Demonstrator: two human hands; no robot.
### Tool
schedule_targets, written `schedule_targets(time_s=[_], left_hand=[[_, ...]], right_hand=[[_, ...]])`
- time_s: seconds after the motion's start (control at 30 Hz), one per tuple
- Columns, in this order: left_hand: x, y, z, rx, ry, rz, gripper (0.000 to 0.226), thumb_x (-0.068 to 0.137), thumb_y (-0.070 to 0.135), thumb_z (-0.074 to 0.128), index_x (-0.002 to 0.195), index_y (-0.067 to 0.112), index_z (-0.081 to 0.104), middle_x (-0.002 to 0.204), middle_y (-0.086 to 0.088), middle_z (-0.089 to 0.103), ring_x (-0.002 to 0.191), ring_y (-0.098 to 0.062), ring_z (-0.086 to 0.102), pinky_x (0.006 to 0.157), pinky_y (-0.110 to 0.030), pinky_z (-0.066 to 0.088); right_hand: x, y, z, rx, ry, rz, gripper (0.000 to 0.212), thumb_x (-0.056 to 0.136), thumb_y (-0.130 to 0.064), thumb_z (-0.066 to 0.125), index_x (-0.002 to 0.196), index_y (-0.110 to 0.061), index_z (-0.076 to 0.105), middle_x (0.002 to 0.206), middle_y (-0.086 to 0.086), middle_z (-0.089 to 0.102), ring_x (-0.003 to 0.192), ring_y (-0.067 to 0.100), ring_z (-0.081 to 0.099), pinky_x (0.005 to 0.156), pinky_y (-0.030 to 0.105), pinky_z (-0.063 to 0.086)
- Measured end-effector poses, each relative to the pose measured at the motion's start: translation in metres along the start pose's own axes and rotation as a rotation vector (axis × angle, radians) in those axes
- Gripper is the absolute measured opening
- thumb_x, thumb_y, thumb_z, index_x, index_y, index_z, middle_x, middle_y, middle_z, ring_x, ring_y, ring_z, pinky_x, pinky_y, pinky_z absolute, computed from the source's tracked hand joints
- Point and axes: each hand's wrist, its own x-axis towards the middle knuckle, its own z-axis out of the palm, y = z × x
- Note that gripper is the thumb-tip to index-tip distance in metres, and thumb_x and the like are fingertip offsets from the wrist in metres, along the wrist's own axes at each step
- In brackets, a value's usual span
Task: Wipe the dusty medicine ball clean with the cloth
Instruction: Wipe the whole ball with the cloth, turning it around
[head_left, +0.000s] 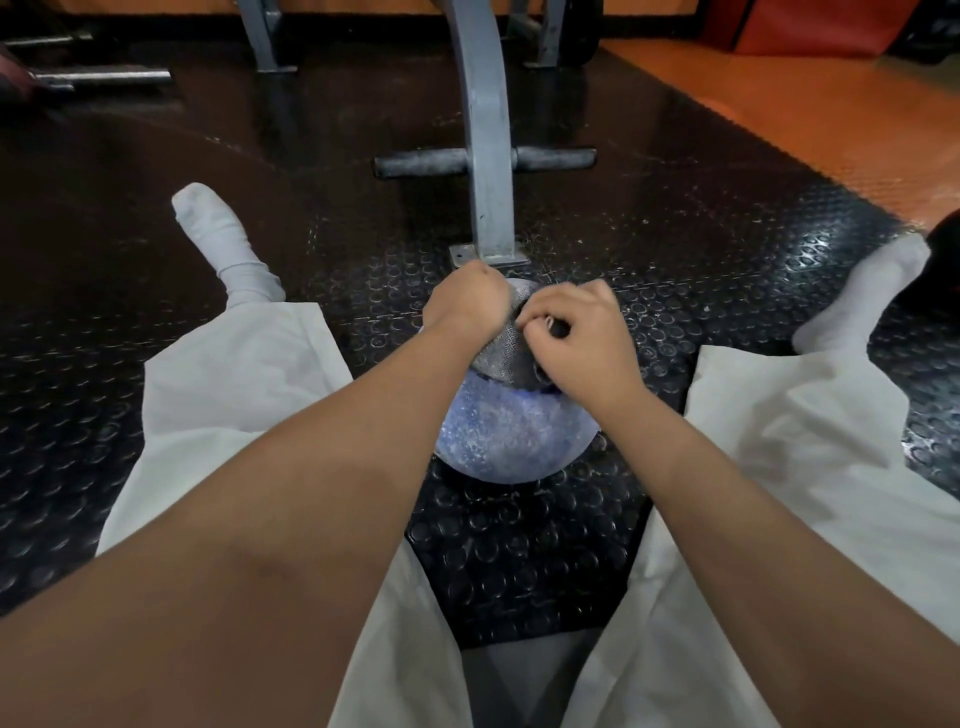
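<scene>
A blue medicine ball (511, 439) with a whitish, dusty surface sits on the black studded floor mat between my spread legs. A grey patterned cloth (501, 356) lies over its top. My left hand (465, 304) curls over the far left side of the ball, its fingers hidden behind it, touching the cloth's edge. On top of the ball, my right hand (576, 332) has its fingers curled and pinches the cloth. The ball's far side is hidden by my hands.
A grey metal machine post (485, 156) with a foam-covered crossbar (431, 163) stands bolted to the mat just beyond the ball. My white-trousered legs and socked feet (218, 234) flank the ball. Barbell bars (104, 78) lie far left. Orange floor (805, 104) lies at right.
</scene>
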Motion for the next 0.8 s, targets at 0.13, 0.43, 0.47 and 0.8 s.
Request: schedule_targets(time_s=[0.13, 0.43, 0.47, 0.8], left_hand=[[0.000, 0.005, 0.001, 0.023, -0.007, 0.018, 0.038, 0.099, 0.018, 0.035, 0.127, 0.004, 0.057, 0.128, -0.016, 0.059, 0.118, -0.035, 0.055, 0.099, -0.041, 0.046], [0.009, 0.001, 0.003, 0.142, -0.030, 0.044, 0.037, 0.100, 0.014, 0.031, 0.125, 0.003, 0.055, 0.130, -0.017, 0.056, 0.119, -0.035, 0.053, 0.097, -0.039, 0.042], [0.010, 0.000, 0.003, 0.146, -0.036, 0.036, 0.037, 0.099, 0.012, 0.029, 0.124, 0.003, 0.055, 0.131, -0.016, 0.056, 0.119, -0.035, 0.052, 0.096, -0.038, 0.041], [0.011, -0.001, 0.004, 0.068, -0.012, 0.038, 0.038, 0.101, 0.022, 0.034, 0.126, 0.004, 0.057, 0.127, -0.017, 0.060, 0.118, -0.036, 0.055, 0.100, -0.043, 0.045]], right_hand=[[-0.012, 0.002, 0.003, -0.056, 0.026, -0.045, 0.023, 0.079, -0.019, 0.051, 0.079, -0.015, 0.074, 0.091, -0.007, 0.070, 0.085, 0.027, 0.053, 0.082, 0.014, 0.032], [-0.021, 0.004, 0.003, -0.178, 0.013, -0.251, 0.024, 0.079, -0.021, 0.052, 0.080, -0.016, 0.076, 0.087, -0.008, 0.069, 0.081, 0.016, 0.040, 0.065, 0.040, 0.047], [-0.018, 0.002, 0.003, -0.159, 0.038, -0.188, 0.026, 0.080, -0.022, 0.051, 0.083, -0.016, 0.076, 0.089, -0.008, 0.070, 0.080, 0.017, 0.042, 0.066, 0.040, 0.048], [-0.046, 0.003, -0.001, -0.329, -0.060, -0.449, 0.020, 0.082, -0.019, 0.055, 0.080, -0.017, 0.074, 0.090, -0.009, 0.067, 0.079, 0.021, 0.045, 0.059, 0.038, 0.044]])
